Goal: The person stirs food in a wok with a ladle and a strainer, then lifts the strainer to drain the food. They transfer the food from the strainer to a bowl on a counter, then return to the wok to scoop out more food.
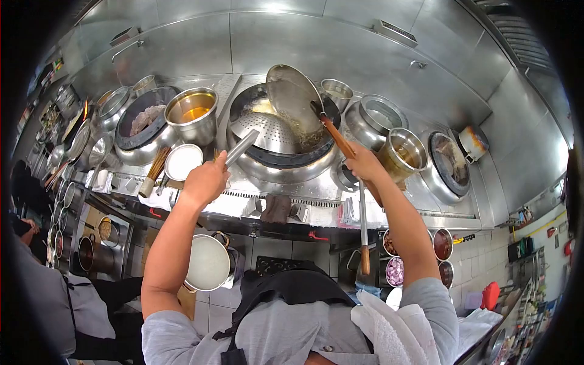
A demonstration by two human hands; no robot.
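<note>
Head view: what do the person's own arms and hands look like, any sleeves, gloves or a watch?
Left hand and right hand are bare: no gloves, no watch or band visible. Forearms are uncovered up to a short grey left sleeve and right sleeve. A black apron is worn over the grey shirt, and a white towel lies on the right shoulder.

Comm. kitchen w/ wok range [304,190]

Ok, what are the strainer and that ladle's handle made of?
Strainer: likely stainless steel, satin grey, rows of punched holes, glints; held by the left hand. Ladle handle, in the right hand: probably wood, matte reddish-brown, no shine. Ladle bowl: reflective grey metal, likely steel.
</note>
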